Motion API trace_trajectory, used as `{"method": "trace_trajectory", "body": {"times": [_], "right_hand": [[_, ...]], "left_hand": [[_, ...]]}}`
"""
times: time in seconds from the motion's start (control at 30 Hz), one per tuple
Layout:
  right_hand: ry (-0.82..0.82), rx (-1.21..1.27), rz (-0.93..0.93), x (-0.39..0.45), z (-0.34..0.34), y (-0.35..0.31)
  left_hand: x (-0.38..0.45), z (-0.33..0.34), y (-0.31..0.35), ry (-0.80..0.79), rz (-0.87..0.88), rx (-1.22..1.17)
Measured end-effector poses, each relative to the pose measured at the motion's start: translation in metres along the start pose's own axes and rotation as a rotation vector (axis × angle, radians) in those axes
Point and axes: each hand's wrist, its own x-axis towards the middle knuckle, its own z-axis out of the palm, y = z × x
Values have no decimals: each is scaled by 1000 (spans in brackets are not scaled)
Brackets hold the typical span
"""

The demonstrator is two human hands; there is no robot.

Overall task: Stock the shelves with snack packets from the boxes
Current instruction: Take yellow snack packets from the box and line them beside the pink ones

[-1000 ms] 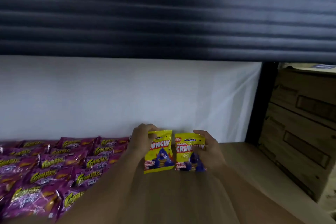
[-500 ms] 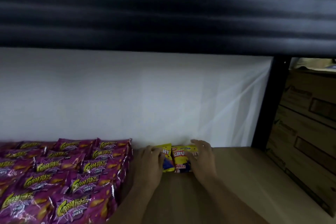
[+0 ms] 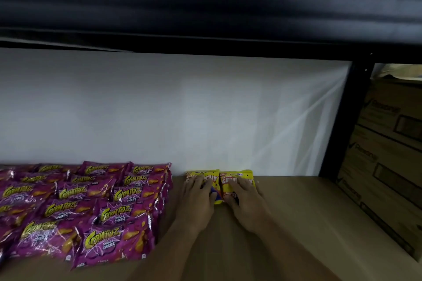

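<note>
Where the flattened fingers press down, the left hand (image 3: 198, 191) and the right hand (image 3: 242, 194) each rest on one packet, neither one curled round it.

Left yellow packet (image 3: 213, 178), right yellow packet (image 3: 236, 177): lying flat side by side at the shelf's (image 3: 296, 212) back edge, touching the white back panel (image 3: 182, 109). Glossy foil film, pillow-shaped, crimped ends. Judged light, soft, slippery, contents crushable; best taken by the side edges or top crimp.

Purple packets (image 3: 107, 212): crinkled foil, overlapping rows toward the shelf's left end.

Cardboard boxes (image 3: 388, 155): stiff, beyond the black upright (image 3: 338, 121).
</note>
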Motion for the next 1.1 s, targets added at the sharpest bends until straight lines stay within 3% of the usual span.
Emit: {"method": "trace_trajectory", "body": {"times": [0.33, 0.53, 0.77, 1.1], "right_hand": [[68, 128, -19, -56, -12, -59], [66, 234, 44, -123, -21, -134], [145, 239, 111, -202, -10, -238], [386, 245, -13, -278, 62, -358]], "left_hand": [[-62, -24, -5, 43, 78, -156], [-143, -64, -37, 95, 157, -279], [-235, -115, -93, 42, 306, -494], [-360, -142, -206, 349, 394, -456]]}}
